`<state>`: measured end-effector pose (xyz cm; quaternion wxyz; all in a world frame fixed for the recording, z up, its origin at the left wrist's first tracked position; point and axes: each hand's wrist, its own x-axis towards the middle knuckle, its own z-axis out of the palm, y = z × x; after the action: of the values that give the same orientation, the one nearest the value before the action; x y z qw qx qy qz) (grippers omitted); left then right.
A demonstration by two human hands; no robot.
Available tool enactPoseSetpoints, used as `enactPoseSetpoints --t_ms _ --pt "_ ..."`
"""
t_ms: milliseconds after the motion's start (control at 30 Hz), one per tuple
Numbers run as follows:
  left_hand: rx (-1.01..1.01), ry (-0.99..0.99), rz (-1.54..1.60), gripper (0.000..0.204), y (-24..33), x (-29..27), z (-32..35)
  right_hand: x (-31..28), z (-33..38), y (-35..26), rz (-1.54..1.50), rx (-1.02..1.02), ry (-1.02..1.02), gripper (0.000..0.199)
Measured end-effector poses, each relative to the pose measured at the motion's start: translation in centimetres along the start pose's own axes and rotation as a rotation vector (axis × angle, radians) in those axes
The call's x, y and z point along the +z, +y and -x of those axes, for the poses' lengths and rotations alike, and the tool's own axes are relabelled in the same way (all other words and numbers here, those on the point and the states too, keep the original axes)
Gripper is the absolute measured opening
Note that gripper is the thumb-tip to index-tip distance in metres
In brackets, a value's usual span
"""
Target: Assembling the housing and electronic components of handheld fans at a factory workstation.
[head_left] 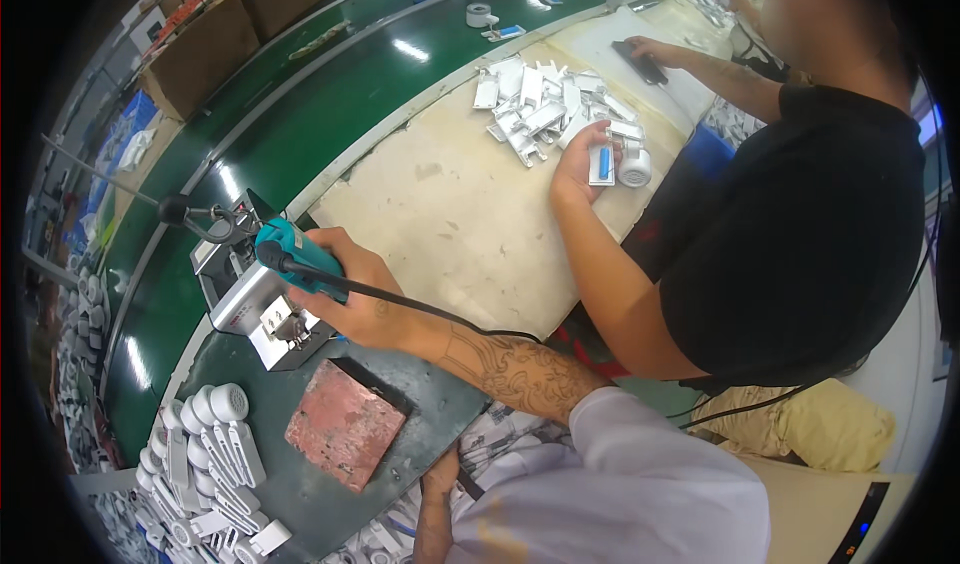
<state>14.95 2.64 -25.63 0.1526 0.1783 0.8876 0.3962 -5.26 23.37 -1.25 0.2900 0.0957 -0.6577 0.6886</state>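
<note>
My right hand (360, 289) is wrapped round a teal electric screwdriver (300, 254), its black cable running back over my forearm. A wire loop and a black ball on a thin rod (172, 209) are at the screwdriver's far end. Beneath it stands a silver and black screw feeder (245, 304) with a small metal fixture at its front. Low in the view, my left hand (440, 472) is by the dark bench edge, close to white parts in my lap area; its fingers are mostly hidden. A worn reddish block (345, 424) lies on the dark mat.
White round-headed parts with slim handles (215, 464) are heaped at the lower left. A co-worker's hand (580, 169) at right holds a white part with a blue piece, beside a pile of white pieces (545, 109). A green conveyor (400, 54) runs behind the bench.
</note>
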Motion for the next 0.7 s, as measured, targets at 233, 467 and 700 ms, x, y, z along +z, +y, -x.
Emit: enactPoseSetpoints --t_ms 233,467,700 --pt "0.066 -0.094 -0.441 0.027 -6.1 2.6 0.2 0.3 0.5 0.1 0.051 -0.021 -0.015 0.055" --pt "-0.073 -0.349 -0.639 0.026 -8.2 2.1 1.1 -0.1 0.6 0.3 0.057 -0.061 0.009 0.054" --pt "0.018 -0.290 -0.691 0.027 -10.6 2.6 1.2 -0.1 -0.2 -1.6 0.054 -0.153 0.043 0.048"
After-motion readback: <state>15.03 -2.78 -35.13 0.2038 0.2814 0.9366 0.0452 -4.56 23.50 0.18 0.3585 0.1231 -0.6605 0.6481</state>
